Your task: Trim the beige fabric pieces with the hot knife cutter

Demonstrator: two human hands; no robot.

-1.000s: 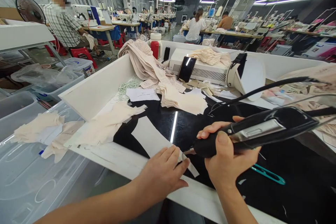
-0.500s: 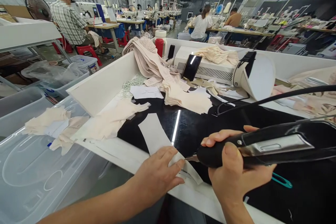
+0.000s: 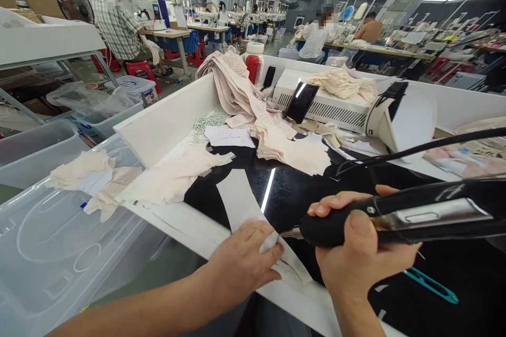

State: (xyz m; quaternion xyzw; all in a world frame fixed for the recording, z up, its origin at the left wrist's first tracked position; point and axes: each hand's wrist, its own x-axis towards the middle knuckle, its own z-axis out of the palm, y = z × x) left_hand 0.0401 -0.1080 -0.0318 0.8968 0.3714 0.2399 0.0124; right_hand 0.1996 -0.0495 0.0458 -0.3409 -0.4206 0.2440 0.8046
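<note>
White strip [image 3: 238, 195] mid-frame, left hand [image 3: 245, 255] on it, pinching or just pressing, cannot tell. Right hand's [image 3: 350, 268] grip closed round tool [image 3: 430, 216], tip at strip edge; work seems midway. Cream stack [image 3: 286, 150], upper centre: done or left, unclear.

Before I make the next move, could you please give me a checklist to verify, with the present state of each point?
1. Left hand on the white strip: ok, its fingers rest on it.
2. Right hand gripping the black handheld tool: ok, wrapped around it.
3. Left fingers well clear of the metal tip: not ok, they look very near.
4. Black cable away from the strip: ok, apart from it.
5. Teal tool away from the strip: ok, beyond the right hand.
6. Black tool switched on: cannot tell.
</note>
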